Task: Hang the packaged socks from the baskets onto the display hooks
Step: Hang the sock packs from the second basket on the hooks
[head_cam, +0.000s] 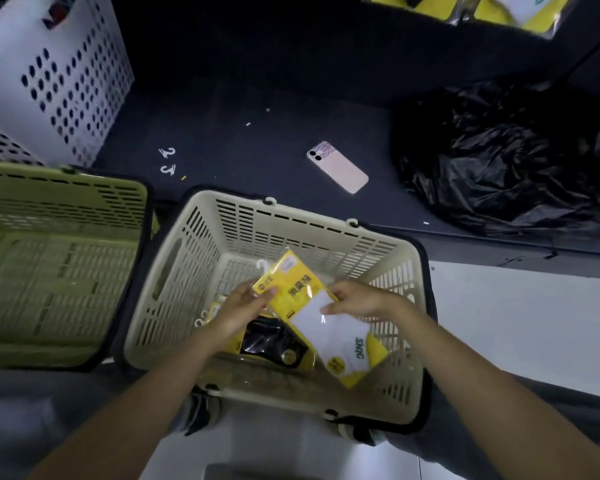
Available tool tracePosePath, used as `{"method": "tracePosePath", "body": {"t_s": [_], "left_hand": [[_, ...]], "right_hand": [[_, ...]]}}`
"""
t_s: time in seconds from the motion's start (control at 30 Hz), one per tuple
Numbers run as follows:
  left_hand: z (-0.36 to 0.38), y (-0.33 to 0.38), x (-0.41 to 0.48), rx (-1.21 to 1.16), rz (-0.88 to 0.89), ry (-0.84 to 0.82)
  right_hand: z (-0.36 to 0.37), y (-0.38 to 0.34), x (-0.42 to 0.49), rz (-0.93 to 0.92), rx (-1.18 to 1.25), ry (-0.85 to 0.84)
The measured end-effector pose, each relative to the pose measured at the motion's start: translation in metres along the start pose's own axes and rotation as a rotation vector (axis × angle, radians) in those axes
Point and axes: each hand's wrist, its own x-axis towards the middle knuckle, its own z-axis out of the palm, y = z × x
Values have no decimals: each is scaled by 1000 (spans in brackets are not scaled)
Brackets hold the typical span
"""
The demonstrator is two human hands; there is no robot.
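1. Left hand and right hand pinch the sock pack by opposite edges.
2. It hovers over the beige basket, above a black pack.
3. Slick film could slip free; its hook could snag the slats.

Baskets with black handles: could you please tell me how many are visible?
2: a green basket at the left and a beige basket beside it, in the middle. More may lie out of view.
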Motion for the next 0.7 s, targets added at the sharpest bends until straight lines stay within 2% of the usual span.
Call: {"method": "tracePosePath", "body": {"t_s": [0.1,0.2,0.27,0.37,0.43,0.53,0.6,0.7], "left_hand": [[-13,-3,4,-134,-64,213],[-38,-20,11,49,-188,321],[-56,-33,17,335,-256,241],[-67,-40,23,740,-341,-14],[-65,-40,28,731,-335,-100],[-60,-46,28,694,-316,-169],[-59,-52,27,656,-308,-145],[-59,-48,23,522,-313,-56]], "right_hand": [[28,-8,37,-18,-68,-13],[59,1,68,-1,-59,58],[76,13,86,-33,-138,63],[97,31,98,-25,-235,47],[106,42,99,10,-350,99],[108,48,103,45,-307,154],[102,49,106,107,-213,71],[96,45,105,108,-258,-52]]}}
